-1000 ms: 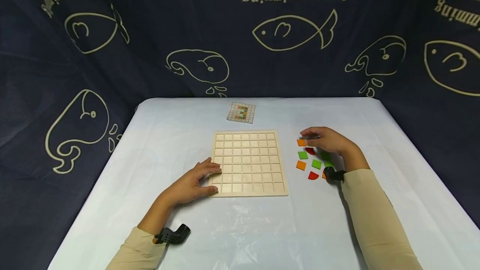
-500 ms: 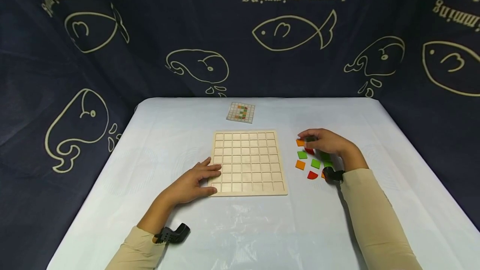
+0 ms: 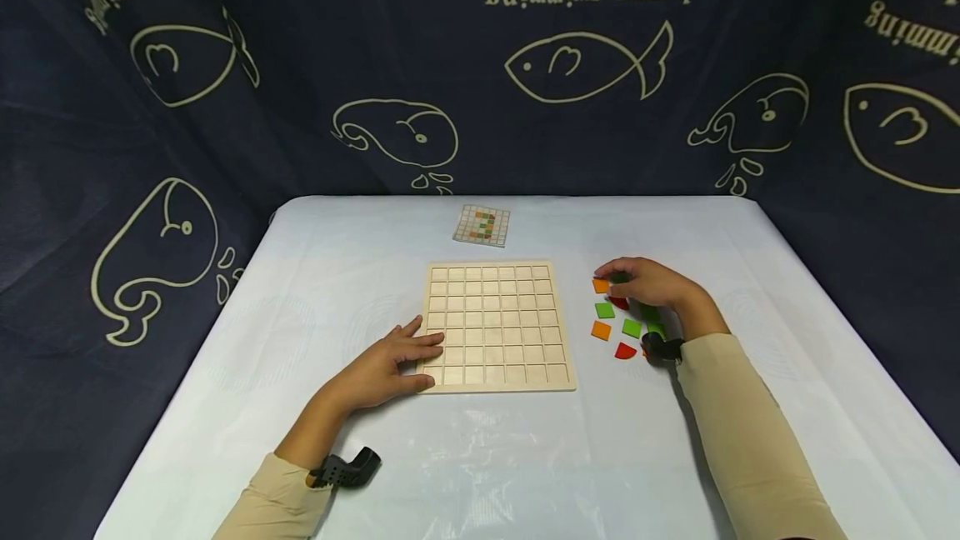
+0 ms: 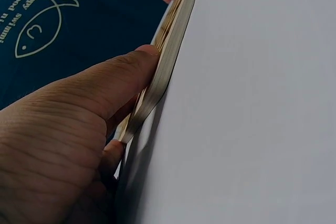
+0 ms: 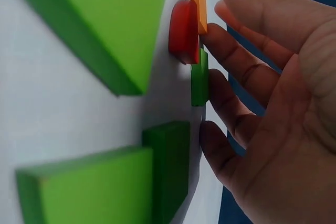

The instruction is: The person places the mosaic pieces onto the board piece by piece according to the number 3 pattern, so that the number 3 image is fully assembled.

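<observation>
My left hand (image 3: 386, 367) rests on the left edge of a square wooden grid board (image 3: 495, 319), fingers on its surface. In the left wrist view the thumb (image 4: 126, 74) lies against the board's edge (image 4: 170, 59). Over the loose tiles at the right is my right hand (image 3: 651, 283), its fingertips by an orange square tile (image 3: 601, 285). The right wrist view shows its fingers relaxed beside the orange tile (image 5: 198, 3) and a green tile (image 5: 199, 80), the thumb apart from them. A red rounded tile (image 5: 184, 32) stands close by. Nothing is gripped by either hand.
Green square tiles (image 3: 632, 328), another orange tile (image 3: 602, 331) and a red quarter-round tile (image 3: 626, 351) lie near the right wrist. Behind the board lies a small pattern card (image 3: 482, 225). A dark curtain (image 3: 480, 140) hangs beyond the white table (image 3: 480, 457).
The right hand has shifted slightly left and toward the person, its fingertips now nearer the orange tile. The left hand and the board stay put.
</observation>
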The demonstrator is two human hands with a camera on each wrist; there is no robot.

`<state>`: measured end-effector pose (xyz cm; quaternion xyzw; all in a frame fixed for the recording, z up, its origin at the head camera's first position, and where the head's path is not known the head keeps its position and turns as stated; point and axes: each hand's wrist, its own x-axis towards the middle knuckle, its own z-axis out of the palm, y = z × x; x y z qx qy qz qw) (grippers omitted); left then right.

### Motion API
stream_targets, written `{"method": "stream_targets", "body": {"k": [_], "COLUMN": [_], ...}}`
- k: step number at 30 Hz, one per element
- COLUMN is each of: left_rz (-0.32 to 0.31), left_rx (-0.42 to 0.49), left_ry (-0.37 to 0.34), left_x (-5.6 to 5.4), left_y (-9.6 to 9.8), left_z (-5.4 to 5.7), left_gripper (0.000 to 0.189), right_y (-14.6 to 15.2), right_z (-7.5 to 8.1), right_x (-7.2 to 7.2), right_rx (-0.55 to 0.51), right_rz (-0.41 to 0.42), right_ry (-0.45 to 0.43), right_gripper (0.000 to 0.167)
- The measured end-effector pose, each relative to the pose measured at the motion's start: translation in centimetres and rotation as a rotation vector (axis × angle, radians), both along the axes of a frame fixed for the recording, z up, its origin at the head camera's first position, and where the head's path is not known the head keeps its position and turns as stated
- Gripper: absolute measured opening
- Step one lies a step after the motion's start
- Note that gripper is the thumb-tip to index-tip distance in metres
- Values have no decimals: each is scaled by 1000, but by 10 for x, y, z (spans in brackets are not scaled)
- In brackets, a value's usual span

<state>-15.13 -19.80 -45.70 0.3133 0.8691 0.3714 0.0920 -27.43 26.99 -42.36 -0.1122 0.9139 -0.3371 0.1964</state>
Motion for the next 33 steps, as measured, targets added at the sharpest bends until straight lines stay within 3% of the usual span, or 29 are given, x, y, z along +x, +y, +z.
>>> {"method": "stream_targets", "body": {"k": [8, 15, 25, 33], "left_rz": [-15, -10, -16, -12], "left_rx": [-26, -38, -16, -25], "left_ry": [10, -28, 17, -8], "left_x": [0, 2, 4, 1], "left_y": [-2, -2, 0, -1], "left_z": [1, -1, 0, 0], "left_gripper": [52, 51, 51, 51], "right_y": [-4, -5, -2, 4], "right_z": [1, -7, -12, -13], "right_x": [-3, -5, -10, -12], "right_rx": [-3, 13, -31, -114], "right_rz": [7, 1, -4, -25], "right_ry": [4, -21, -21, -13], "right_gripper": [35, 33, 34, 34]}}
